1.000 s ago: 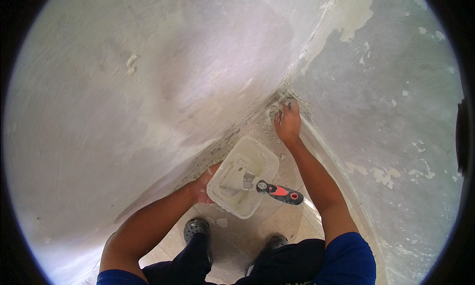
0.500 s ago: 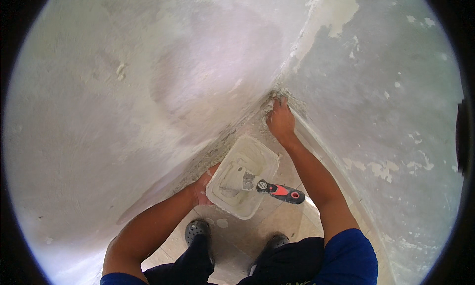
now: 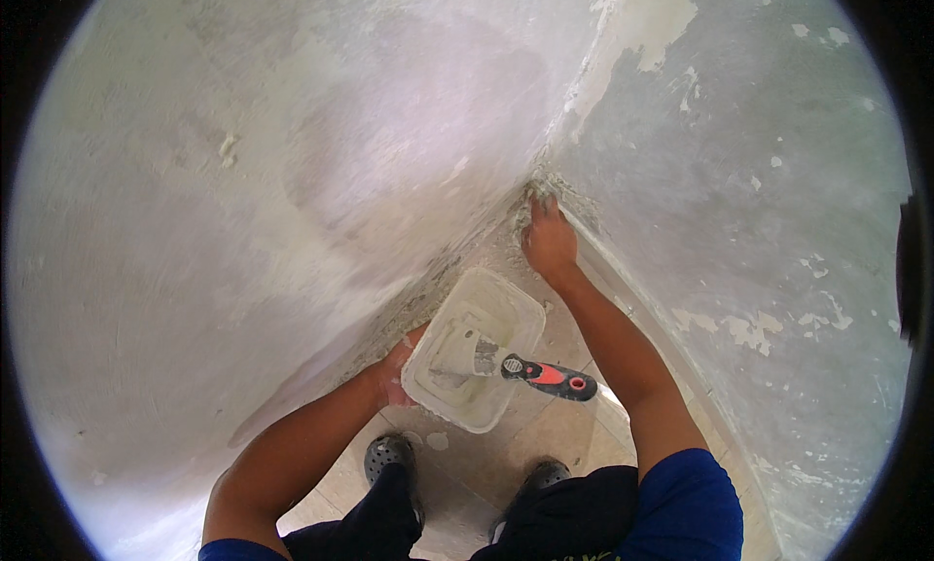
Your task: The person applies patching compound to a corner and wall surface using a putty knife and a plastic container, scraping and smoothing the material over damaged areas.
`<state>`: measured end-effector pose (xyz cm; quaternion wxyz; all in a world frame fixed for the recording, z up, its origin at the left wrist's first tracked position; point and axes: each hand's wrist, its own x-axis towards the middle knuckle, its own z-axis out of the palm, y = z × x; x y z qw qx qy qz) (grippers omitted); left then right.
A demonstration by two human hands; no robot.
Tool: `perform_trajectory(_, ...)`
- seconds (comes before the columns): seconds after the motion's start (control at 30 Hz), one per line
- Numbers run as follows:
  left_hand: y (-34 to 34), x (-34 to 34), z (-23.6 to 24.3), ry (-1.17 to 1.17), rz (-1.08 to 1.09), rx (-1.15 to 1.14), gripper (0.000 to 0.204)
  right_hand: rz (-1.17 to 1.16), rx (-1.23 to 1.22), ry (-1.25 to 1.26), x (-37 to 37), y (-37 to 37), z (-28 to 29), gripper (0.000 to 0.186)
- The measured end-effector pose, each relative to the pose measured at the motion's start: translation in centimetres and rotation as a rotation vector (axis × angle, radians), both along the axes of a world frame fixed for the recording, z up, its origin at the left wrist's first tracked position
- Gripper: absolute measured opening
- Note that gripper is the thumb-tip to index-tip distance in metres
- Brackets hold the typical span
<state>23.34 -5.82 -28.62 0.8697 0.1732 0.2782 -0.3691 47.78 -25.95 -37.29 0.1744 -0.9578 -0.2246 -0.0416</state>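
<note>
My left hand [image 3: 397, 368] grips the left side of a white plastic tub [image 3: 522, 306] with pale putty smeared inside. Its fingers are partly hidden behind the tub. Lying across the tub, a putty knife [image 3: 551, 376] has its putty-coated blade inside and its black and red handle sticking out over the right rim. No hand touches the knife. At the foot of the wall corner, my right hand [image 3: 550, 238] reaches forward with fingers stretched out, the tips touching rough, crumbly plaster [image 3: 551, 184]. I see nothing held in it.
Two plastered walls meet at the corner: the left wall [image 3: 243, 230] has damp-looking patches, the right wall [image 3: 739, 211] flaking spots. A skirting strip [image 3: 650, 320] runs along the right wall's foot. Below are floor tiles [image 3: 545, 434] and my grey clogs [image 3: 389, 456].
My right hand has shifted very slightly left at the corner, its fingers moving over the plaster. The tub and knife sit nearly the same in my left hand; the view has tilted a little.
</note>
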Motion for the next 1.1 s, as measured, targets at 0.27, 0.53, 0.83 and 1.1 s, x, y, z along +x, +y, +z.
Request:
perform_trajectory(0.27, -0.3, 0.0, 0.6, -0.002, 0.0, 0.045, 0.059, -0.04, -0.115, 0.181, 0.7, 0.3, 1.3, 0.072)
perform_trajectory(0.53, -0.4, -0.1, 0.9, -0.05, 0.0, 0.072, 0.057, -0.079, -0.084, 0.24, 1.4, 0.3, 2.2, 0.068)
perform_trajectory(0.83, -0.5, 0.6, 1.4, -0.06, -0.032, -0.007, 0.058, -0.038, -0.117, 0.187, 0.3, -1.1, 2.7, 0.07)
perform_trajectory(1.1, -0.2, 0.5, 1.1, -0.041, -0.026, -0.013, 0.059, -0.002, -0.243, 0.129, 1.2, -0.4, 1.5, 0.068)
